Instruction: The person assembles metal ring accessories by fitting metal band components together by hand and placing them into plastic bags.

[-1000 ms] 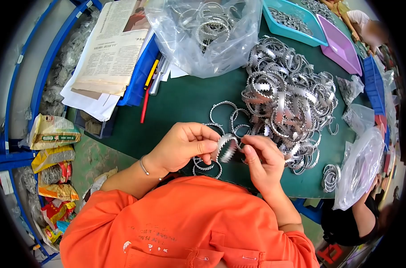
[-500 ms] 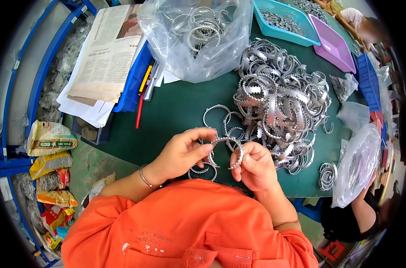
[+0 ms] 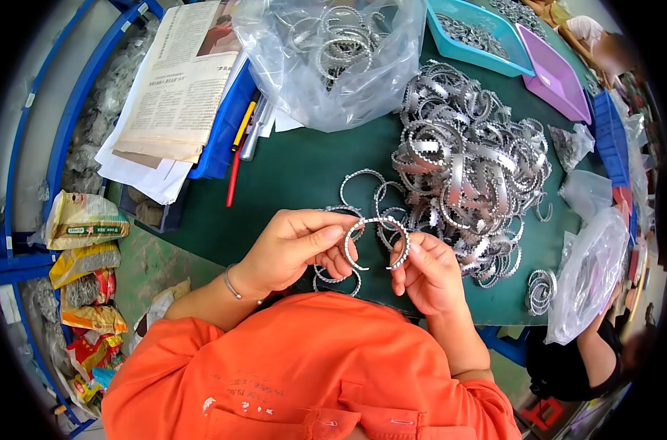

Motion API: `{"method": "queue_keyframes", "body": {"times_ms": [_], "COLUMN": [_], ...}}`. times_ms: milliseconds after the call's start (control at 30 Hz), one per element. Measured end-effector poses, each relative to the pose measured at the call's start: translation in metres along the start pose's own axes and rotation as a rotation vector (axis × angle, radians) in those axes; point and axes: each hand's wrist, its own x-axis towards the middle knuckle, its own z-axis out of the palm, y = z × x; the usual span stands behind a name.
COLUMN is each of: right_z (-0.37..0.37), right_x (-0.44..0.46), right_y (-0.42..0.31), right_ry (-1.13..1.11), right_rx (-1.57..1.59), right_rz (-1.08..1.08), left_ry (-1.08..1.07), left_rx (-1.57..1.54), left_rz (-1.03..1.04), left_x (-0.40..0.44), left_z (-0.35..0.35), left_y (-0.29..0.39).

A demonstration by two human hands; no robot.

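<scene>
An open metal ring with a toothed edge is held up between my two hands, its gap facing my body. My left hand pinches its left side between thumb and fingers. On the opposite side, my right hand grips it the same way near its end. Several loose rings lie on the green table just beyond and below my hands. A large heap of similar silvery rings sits to the right, close to my right hand.
A clear plastic bag with more rings stands at the back. Newspaper and pens lie left. Turquoise and purple trays stand back right. A small ring stack sits right, near another person's arm.
The ring has turned so that its open round shape faces the camera more. My left fingers have closed onto its left side, and my right hand has shifted slightly right.
</scene>
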Motion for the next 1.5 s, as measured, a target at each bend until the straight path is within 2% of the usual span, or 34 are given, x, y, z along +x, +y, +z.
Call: {"method": "queue_keyframes", "body": {"times_ms": [167, 267, 300, 333, 367, 467, 500, 567, 600, 700, 800, 833, 900, 933, 1067, 1233, 1333, 1400, 1500], "right_z": [0.002, 0.001, 0.002, 0.005, 0.007, 0.016, 0.018, 0.017, 0.019, 0.021, 0.026, 0.029, 0.032, 0.031, 0.030, 0.033, 0.027, 0.024, 0.016], "right_x": [-0.001, -0.001, -0.001, -0.001, -0.002, -0.005, -0.005, -0.006, -0.007, -0.010, -0.011, -0.011, -0.007, -0.002, 0.002, -0.001, -0.004, -0.005, -0.005], "right_y": [0.003, 0.005, 0.005, 0.005, 0.005, 0.002, 0.001, 0.003, 0.003, 0.003, -0.003, -0.005, -0.009, -0.012, -0.013, -0.010, -0.010, -0.013, -0.013], "right_ry": [0.048, 0.019, 0.018, 0.075, 0.132, 0.112, 0.093, 0.048, 0.035, 0.011, -0.036, -0.033, -0.045, -0.076, -0.087, 0.029, 0.001, -0.079, -0.111], "right_rx": [-0.056, -0.149, -0.150, -0.256, -0.361, -0.390, -0.419, -0.444, -0.444, -0.411, -0.686, -0.686, -0.886, -1.012, -1.095, -0.926, -0.825, -0.770, -0.891], "right_rz": [-0.020, -0.089, -0.089, -0.179, -0.269, -0.379, -0.436, -0.457, -0.506, -0.543, -0.612, -0.613, -0.720, -0.846, -0.925, -0.809, -0.708, -0.637, -0.694], "left_ry": [-0.021, -0.027, -0.012, 0.005, 0.005, 0.027, 0.024, 0.040, 0.116, 0.076, 0.030, 0.027, 0.060, 0.060, 0.039, 0.048, 0.030, 0.014, 0.016], "left_rx": [0.008, 0.111, 0.239, 0.367, 0.367, 0.545, 0.545, 0.347, 0.233, 0.276, 0.369, 0.370, 0.329, 0.329, 0.282, 0.213, 0.217, 0.260, 0.438], "left_rz": [-0.012, 0.049, 0.123, 0.197, 0.197, 0.264, 0.263, 0.286, 0.155, 0.229, 0.175, 0.173, 0.115, 0.114, 0.024, -0.011, 0.107, 0.307, 0.419], "left_x": [0.000, -0.001, -0.001, -0.001, -0.001, 0.000, 0.001, 0.002, -0.001, 0.002, 0.001, 0.001, -0.001, -0.001, 0.000, -0.001, -0.001, 0.001, 0.000], "left_z": [-0.002, 0.001, 0.002, 0.002, 0.002, 0.000, 0.001, 0.003, 0.011, 0.006, 0.005, 0.006, 0.007, 0.008, 0.007, 0.009, 0.012, 0.013, 0.010], "left_y": [0.001, 0.001, 0.002, 0.003, 0.003, 0.001, -0.001, -0.008, -0.001, -0.005, -0.002, -0.003, -0.004, -0.003, -0.005, -0.003, -0.004, -0.002, 0.004]}}
